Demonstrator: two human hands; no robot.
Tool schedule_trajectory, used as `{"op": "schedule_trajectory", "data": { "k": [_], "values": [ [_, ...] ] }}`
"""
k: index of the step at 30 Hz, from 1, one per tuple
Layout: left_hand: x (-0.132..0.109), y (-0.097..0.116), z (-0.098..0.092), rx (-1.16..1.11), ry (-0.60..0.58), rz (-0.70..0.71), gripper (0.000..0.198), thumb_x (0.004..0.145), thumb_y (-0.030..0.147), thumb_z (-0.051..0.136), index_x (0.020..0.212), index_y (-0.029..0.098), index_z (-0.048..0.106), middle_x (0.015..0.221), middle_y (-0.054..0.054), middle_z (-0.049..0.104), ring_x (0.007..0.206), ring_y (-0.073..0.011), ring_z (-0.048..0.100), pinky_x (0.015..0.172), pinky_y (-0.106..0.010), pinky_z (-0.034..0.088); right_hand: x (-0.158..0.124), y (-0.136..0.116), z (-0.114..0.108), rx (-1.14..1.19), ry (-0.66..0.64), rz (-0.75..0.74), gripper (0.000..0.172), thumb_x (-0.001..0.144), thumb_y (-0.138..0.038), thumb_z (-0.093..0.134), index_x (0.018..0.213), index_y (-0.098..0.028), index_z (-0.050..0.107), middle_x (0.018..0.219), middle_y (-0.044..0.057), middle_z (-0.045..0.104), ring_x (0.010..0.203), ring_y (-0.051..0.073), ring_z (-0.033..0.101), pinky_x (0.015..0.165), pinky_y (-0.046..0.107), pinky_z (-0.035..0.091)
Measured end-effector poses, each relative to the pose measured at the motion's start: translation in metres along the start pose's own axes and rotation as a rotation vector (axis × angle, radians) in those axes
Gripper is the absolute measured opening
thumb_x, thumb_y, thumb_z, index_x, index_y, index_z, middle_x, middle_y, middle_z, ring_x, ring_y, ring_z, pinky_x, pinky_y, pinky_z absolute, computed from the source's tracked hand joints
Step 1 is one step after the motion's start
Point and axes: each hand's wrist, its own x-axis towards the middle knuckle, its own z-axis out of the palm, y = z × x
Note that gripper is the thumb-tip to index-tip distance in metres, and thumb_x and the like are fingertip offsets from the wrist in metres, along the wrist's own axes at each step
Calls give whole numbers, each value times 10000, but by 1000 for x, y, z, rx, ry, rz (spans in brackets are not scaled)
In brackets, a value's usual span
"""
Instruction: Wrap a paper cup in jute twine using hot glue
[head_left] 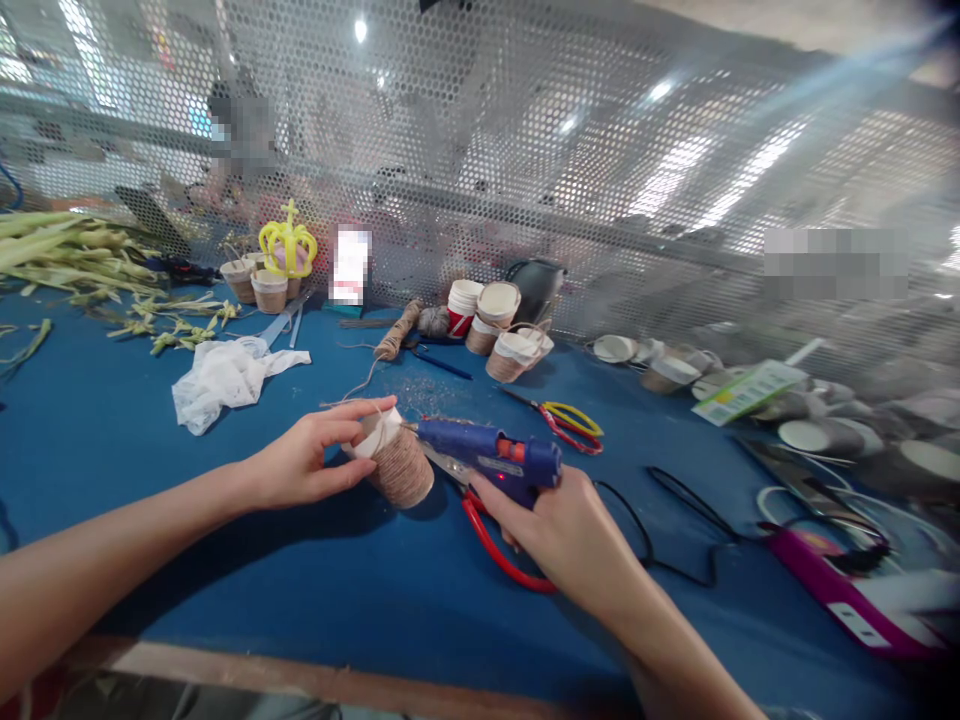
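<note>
So the desk (285, 590) is bright blue with a bare wooden front edge (300, 680), and a perforated metal screen (480, 120) runs along the back. Bright lights show through it, but the room beyond is pretty blurry. The twine-wrapped cup (403, 478) is tilted near the middle of the desk, its pale end pinched between left hand (334, 450) thumb and fingers. The right hand (559, 530) is wrapped around a blue glue gun (517, 475), nozzle right by the twine (can't tell if it's touching). Red-handled scissors (487, 545) lie under that hand. Crumpled white material (221, 380) sits left, more wrapped cups (511, 355) stand near the screen, and a purple power strip (817, 575) is over right.
</note>
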Motion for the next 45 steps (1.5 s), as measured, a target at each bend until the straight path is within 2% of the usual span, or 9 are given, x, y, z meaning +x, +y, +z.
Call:
{"op": "schedule_trajectory", "data": {
  "k": [3,7,14,21,25,29,33,36,45],
  "values": [
    [1,0,0,-1,4,7,136,807,200,505,680,151,515,1345,-171,435,1239,-242,421,1000,-362,362,-2,0,0,38,-40,26,203,747,-311,543,593,-180,520,411,-61,431,377,77,344,412,214,365],
    [1,1,0,-4,3,7,121,797,188,509,683,151,523,1351,-165,430,1241,-242,419,1000,-364,361,-2,-2,-1,84,-80,24,173,747,-296,531,630,-170,554,474,-46,474,414,81,379,440,212,383],
    [2,0,0,-10,8,18,106,774,168,517,670,152,522,1330,-169,454,1226,-240,437,995,-352,364,1,0,0,71,-39,67,226,734,-332,546,574,-177,508,416,-46,463,372,85,386,392,212,354],
    [2,1,1,-18,12,-2,108,768,170,523,662,152,519,1344,-164,439,1239,-240,422,1001,-349,357,-4,-2,1,84,-67,27,186,739,-297,516,592,-184,499,504,-33,463,449,96,407,444,217,376],
    [2,0,1,-21,25,-10,127,769,171,525,645,155,509,1348,-165,434,1223,-240,442,997,-358,359,-9,-7,4,40,-69,38,257,715,-330,556,527,-195,446,440,-45,441,405,93,395,415,221,348],
    [2,1,1,-27,26,-13,128,771,180,528,646,156,515,1346,-160,439,1239,-248,421,1002,-376,352,-11,-9,6,70,-93,60,245,732,-335,550,551,-192,466,408,-47,472,365,91,420,388,212,348],
    [1,2,0,-30,21,5,115,767,165,526,652,155,518,1337,-164,449,1238,-248,423,998,-381,363,-7,-8,1,111,-124,136,282,726,-355,559,521,-197,446,375,-57,443,335,82,393,346,204,328],
    [1,2,0,-26,21,16,104,756,155,534,652,156,527,1329,-164,459,1232,-250,430,994,-383,371,-1,-8,-4,113,-158,193,336,727,-360,557,465,-201,419,334,-60,422,307,76,375,362,210,360],
    [2,2,1,-27,20,15,111,746,146,526,636,154,524,1315,-177,471,1237,-255,425,993,-375,376,11,-3,-8,120,-165,178,371,734,-338,539,411,-206,411,298,-46,435,303,89,427,424,225,432]
  ]
}}
